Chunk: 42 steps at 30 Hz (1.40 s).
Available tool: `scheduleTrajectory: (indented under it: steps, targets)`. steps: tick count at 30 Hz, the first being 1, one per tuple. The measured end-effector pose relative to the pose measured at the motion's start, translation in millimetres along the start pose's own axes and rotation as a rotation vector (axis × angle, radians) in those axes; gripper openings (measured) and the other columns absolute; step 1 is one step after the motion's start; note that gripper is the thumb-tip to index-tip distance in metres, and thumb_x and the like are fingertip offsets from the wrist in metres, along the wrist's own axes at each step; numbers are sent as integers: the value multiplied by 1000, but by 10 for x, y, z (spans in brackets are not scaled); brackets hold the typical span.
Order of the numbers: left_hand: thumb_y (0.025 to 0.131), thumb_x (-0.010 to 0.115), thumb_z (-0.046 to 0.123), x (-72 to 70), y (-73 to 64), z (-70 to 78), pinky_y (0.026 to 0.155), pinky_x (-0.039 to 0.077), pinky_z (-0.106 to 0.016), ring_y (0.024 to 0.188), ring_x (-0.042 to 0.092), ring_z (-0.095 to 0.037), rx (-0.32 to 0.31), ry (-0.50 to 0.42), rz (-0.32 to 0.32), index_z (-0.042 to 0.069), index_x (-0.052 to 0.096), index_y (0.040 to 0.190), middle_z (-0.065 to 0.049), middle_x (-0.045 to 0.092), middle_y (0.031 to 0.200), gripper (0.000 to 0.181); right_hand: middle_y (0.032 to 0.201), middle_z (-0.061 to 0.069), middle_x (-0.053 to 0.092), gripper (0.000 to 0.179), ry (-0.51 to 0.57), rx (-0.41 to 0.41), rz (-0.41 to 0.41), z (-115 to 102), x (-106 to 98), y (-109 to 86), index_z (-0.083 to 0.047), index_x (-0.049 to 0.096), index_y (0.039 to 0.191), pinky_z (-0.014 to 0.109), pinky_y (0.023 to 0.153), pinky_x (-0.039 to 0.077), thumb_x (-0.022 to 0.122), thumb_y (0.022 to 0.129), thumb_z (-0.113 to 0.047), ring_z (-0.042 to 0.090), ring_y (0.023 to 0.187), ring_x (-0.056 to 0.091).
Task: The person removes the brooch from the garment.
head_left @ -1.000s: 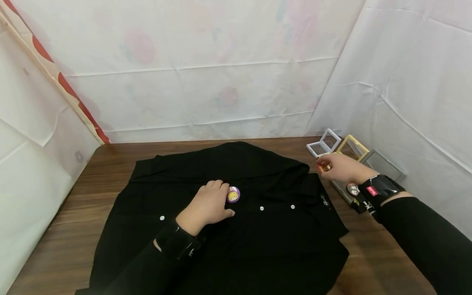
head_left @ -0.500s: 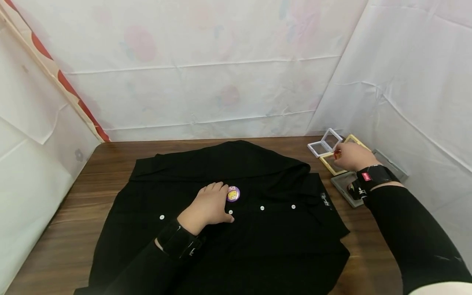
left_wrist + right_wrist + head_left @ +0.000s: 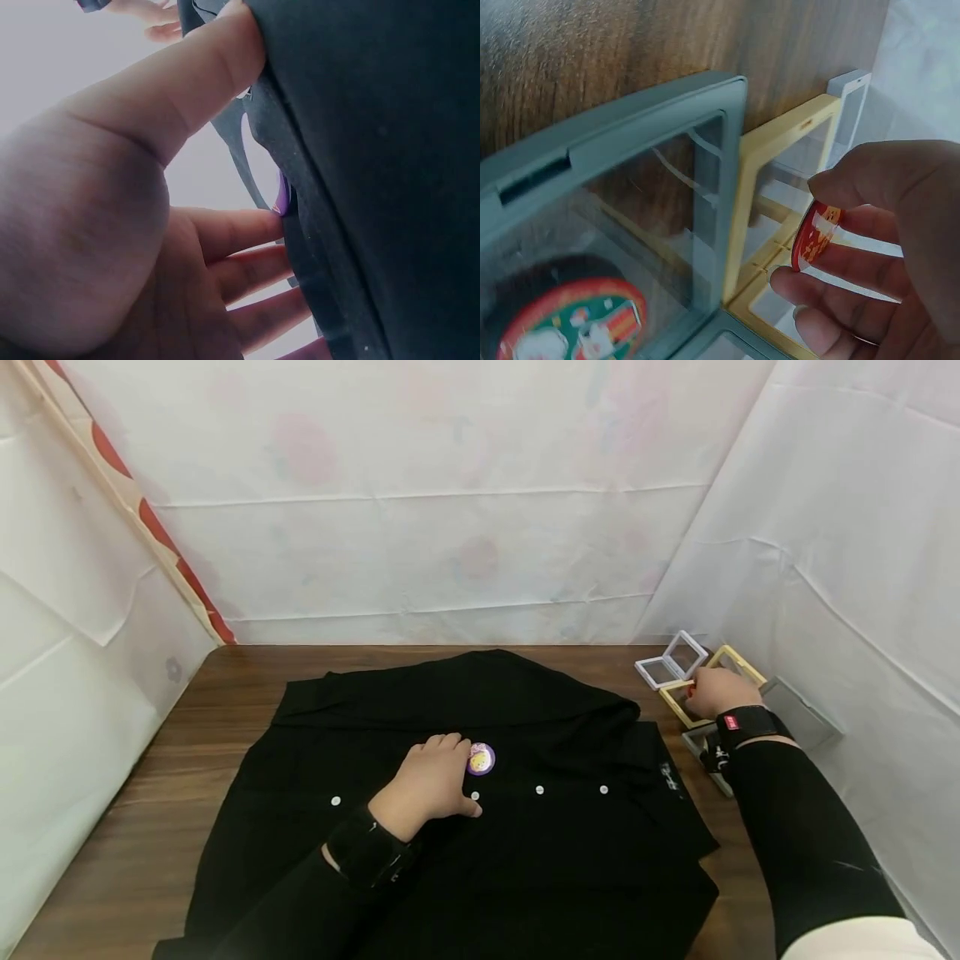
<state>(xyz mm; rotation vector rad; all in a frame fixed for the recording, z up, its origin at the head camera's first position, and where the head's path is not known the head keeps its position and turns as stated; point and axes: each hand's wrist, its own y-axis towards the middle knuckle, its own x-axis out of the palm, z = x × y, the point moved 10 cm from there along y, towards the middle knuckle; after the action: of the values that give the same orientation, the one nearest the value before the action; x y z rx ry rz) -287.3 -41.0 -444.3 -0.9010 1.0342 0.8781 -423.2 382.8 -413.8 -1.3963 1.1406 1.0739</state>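
Note:
A black shirt lies spread out with white buttons down its front. My left hand rests on it, fingers extended, its index fingertip at the edge of a round purple badge. At the far right, my right hand pinches a round red badge between thumb and fingers, holding it edge-on over the open yellow case. In the right wrist view, a red-rimmed green badge shows through the clear window of the grey-green case. The right forearm hides part of that case in the head view.
A small white case stands open beyond the yellow one. The brown wooden table is walled in by white printed sheets at the back and both sides. The cases sit close to the right sheet.
My right hand has moved right with the red badge, from beside the shirt to over the yellow case. The left hand stays on the shirt. The view has shifted slightly.

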Motion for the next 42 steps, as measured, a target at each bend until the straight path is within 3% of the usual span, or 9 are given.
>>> scheduleTrajectory:
  steps: [6,11,16,20,30,36,39,42]
  targets:
    - [73,92,52,-8,6,30,113,36,-56,142,41,-38,4,8,28,3,51,148,-17,45,155,99,74,10,57,17,-20,27,-20,53,51,22,-7,55,75,47,63,44,63,89,-13,32,69,54]
    - [71,93,52,-10,-3,65,112,37,-56,141,42,-39,12,10,40,3,53,147,-18,46,155,99,74,11,58,20,-35,21,-104,78,148,36,-7,58,72,44,60,43,58,91,-8,30,67,53]
    - [71,93,52,-23,-10,80,111,38,-57,141,42,-39,20,11,49,3,53,147,-18,47,154,98,79,14,59,16,-39,48,-149,84,181,31,-4,60,78,43,62,43,55,93,-6,31,69,53]
    - [71,93,53,-19,-5,81,111,38,-57,141,42,-39,20,17,46,3,53,147,-18,47,154,99,86,17,61,11,-49,61,-146,110,197,50,-2,62,85,47,65,44,57,92,-8,34,74,53]
    - [72,92,54,-5,-5,68,111,38,-57,141,42,-38,9,31,28,3,53,147,-17,46,154,99,85,17,59,25,-40,44,-88,88,213,42,-6,54,77,49,69,43,51,99,-16,34,74,52]
    - [72,92,54,-25,-21,78,111,39,-56,140,43,-39,12,34,29,2,53,146,-18,47,154,99,87,23,60,18,-87,-3,-57,-149,73,-58,4,59,92,50,64,46,54,100,-12,35,73,58]
    - [72,92,54,-23,-20,70,110,39,-56,140,43,-39,10,36,33,2,53,147,-18,47,154,99,107,32,62,28,-134,-60,-11,-407,-49,-121,10,62,118,57,69,52,57,98,-9,45,89,64]
    - [72,92,54,-19,-22,61,110,39,-57,140,43,-39,11,29,34,1,53,146,-18,47,154,99,123,34,59,43,-152,-137,58,-780,-159,-224,10,57,134,63,80,52,62,96,-10,50,106,60]
